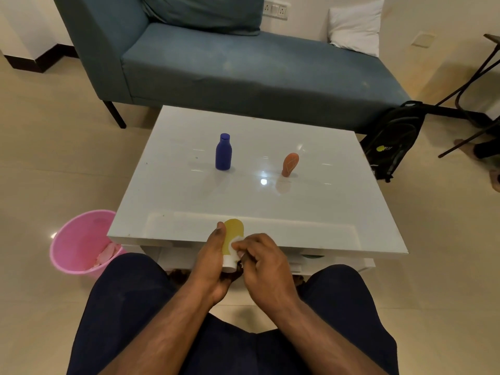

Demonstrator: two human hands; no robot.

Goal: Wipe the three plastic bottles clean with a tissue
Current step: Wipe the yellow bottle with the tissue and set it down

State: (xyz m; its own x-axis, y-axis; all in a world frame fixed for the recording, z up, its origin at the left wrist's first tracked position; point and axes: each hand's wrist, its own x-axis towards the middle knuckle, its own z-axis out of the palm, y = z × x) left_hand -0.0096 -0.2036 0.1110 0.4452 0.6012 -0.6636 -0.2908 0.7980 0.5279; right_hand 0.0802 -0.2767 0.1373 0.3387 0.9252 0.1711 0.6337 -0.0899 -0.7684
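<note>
3 bottles in view. Yellow bottle [233,234] gripped in left hand [213,262] over table's [338,217] near edge, long axis running away, white cap toward the body. Tissue [234,246] pinched by right hand [266,262] against its side. Blue bottle [223,152] upright, cap up; orange bottle [290,164] cap down. No legible writing.

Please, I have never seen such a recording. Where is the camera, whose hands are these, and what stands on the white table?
The one camera sits on the person's head, looking down at their own hands and knees. The left hand grips a yellow bottle with a white cap. The right hand pinches a white tissue against it. On the white table stand a blue bottle and an orange bottle. A pink bin stands on the floor at the left.
</note>
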